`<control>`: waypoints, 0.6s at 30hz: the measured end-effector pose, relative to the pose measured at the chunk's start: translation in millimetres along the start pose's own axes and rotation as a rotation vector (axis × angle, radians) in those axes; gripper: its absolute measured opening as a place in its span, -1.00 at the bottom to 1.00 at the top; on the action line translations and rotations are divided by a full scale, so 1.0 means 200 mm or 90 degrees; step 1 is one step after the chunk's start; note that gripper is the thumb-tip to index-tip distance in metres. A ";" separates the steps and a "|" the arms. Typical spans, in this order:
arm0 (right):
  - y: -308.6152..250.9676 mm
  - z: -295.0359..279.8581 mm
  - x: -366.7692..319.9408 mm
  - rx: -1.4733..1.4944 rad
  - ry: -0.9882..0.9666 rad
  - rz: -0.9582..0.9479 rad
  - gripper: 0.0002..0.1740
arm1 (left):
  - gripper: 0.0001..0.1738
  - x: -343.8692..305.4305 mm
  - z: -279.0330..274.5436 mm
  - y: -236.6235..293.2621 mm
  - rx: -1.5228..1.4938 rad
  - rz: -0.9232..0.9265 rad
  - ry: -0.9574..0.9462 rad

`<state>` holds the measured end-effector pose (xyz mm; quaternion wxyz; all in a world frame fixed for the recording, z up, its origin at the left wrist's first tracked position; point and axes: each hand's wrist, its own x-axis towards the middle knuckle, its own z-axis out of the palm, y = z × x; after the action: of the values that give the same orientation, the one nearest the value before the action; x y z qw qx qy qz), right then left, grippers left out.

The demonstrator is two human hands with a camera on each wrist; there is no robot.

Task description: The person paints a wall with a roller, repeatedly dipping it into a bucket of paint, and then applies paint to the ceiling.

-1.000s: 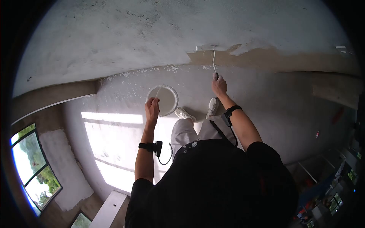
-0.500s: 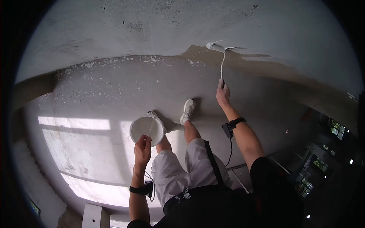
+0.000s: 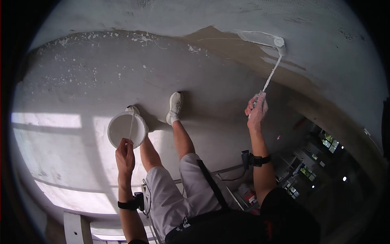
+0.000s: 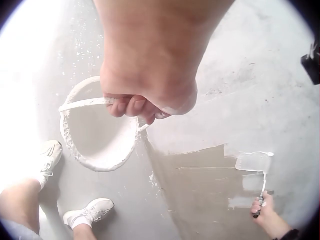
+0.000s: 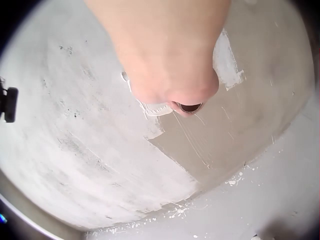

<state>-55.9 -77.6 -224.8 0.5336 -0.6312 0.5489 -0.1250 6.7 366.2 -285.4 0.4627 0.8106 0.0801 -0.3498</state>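
My left grip (image 3: 125, 156) holds the bucket (image 4: 101, 168) by its handle (image 4: 87, 103) at nine o'clock, maybe so it's near, and my right grip (image 3: 257, 109) holds the roller (image 3: 281, 45) on the wall (image 3: 183, 18) around two.

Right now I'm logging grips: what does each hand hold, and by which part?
The left hand holds the bucket by its handle; the right hand holds the roller by its grip.

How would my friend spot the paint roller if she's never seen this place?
Find the wall across the top of the head view, then its brown patch. Beside it, follow the white rod up from the person's right hand to the paint roller. It's a white-coated cylinder on that rod, whereas the bucket is wide, round and open.
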 end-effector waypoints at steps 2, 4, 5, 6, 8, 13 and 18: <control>0.00 -0.02 0.01 -0.050 -0.006 -0.020 -0.52 | -0.81 0.00 0.02 0.01 0.007 -0.009 -0.010; 0.02 0.00 0.04 -0.096 -0.015 -0.010 -0.52 | -0.80 -0.01 0.05 0.00 0.023 -0.029 -0.035; 0.04 0.03 0.05 -0.133 -0.023 0.006 -0.53 | -0.80 -0.01 0.07 -0.01 0.015 -0.034 -0.034; 0.07 0.07 0.07 -0.153 -0.029 -0.006 -0.50 | -0.80 0.00 0.09 -0.01 0.005 -0.012 -0.024; 0.14 0.14 0.12 -0.161 -0.033 0.011 -0.50 | -0.80 -0.01 0.11 -0.01 -0.011 0.005 -0.010; 0.32 0.35 0.22 -0.150 -0.073 0.053 -0.50 | -0.82 -0.03 0.13 -0.06 -0.006 -0.023 -0.019; 0.46 0.56 0.31 -0.145 -0.107 0.084 -0.47 | -0.83 -0.07 0.17 -0.14 -0.007 -0.031 -0.006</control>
<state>-1.5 -52.8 -370.3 0.5097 -0.6583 0.5533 0.0271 -33.2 357.0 -305.9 0.4591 0.8040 0.0997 -0.3645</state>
